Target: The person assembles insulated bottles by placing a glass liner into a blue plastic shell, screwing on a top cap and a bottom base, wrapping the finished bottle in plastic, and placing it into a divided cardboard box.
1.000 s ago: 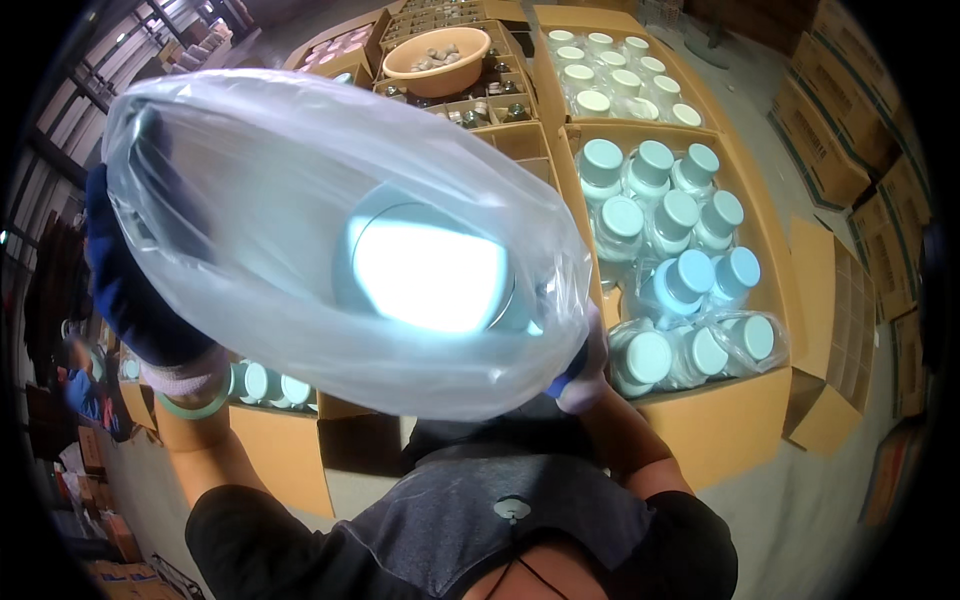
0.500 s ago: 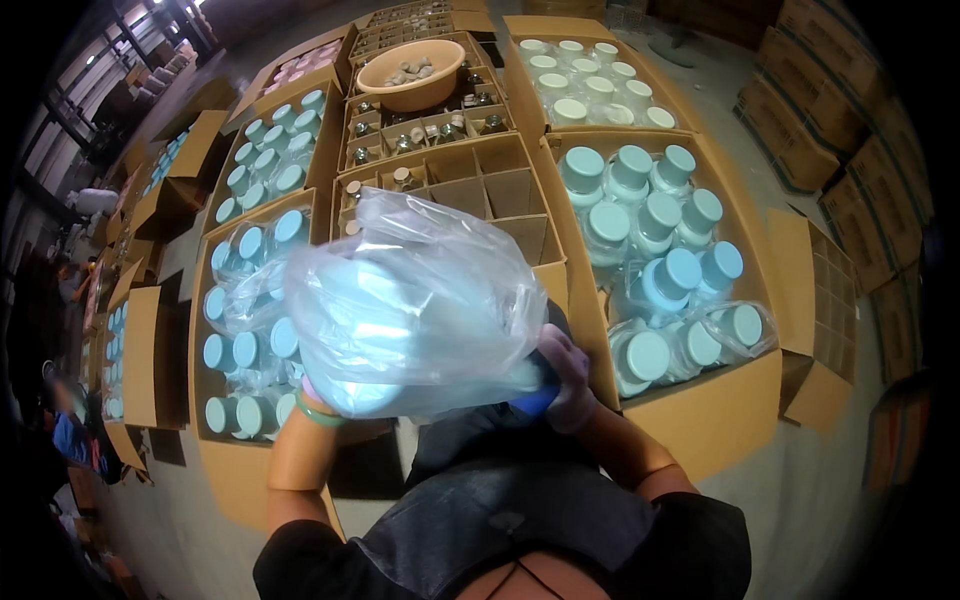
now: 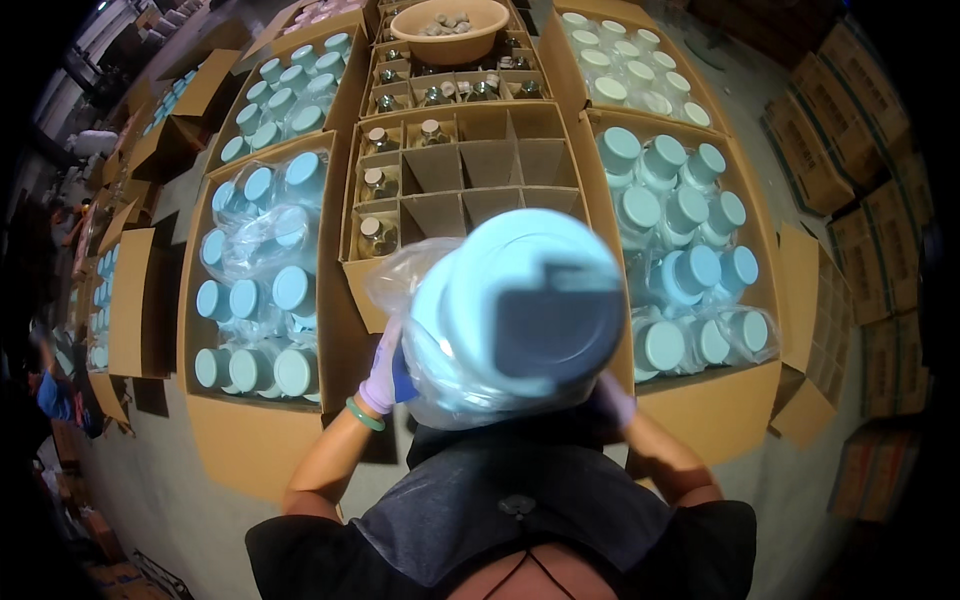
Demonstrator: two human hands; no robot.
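Close in front of me is a large light-blue jar (image 3: 460,310) with a round blue lid, a dark shadow lying across the lid. A clear plastic bag (image 3: 405,270) is bunched around its side. My left hand (image 3: 385,375), in a lilac and blue glove below a green bangle, is closed on the jar's left side. My right hand (image 3: 612,402), also gloved, grips the right side; its fingers are mostly hidden behind the jar. Beyond it is a divided carton (image 3: 478,125) with several stoppered glass bottles (image 3: 378,237) along its left and far cells.
To the left is a carton (image 3: 250,408) of blue-lidded jars, some bagged. On the right stands another carton (image 3: 700,392) of similar jars. A peach basin (image 3: 450,45) holding small pale pieces rests on cartons farther back. Stacked boxes (image 3: 845,120) line the far right.
The jar has been turned so its lid faces up toward me and moved rightward. The bag no longer covers the lid. More of the divided carton shows.
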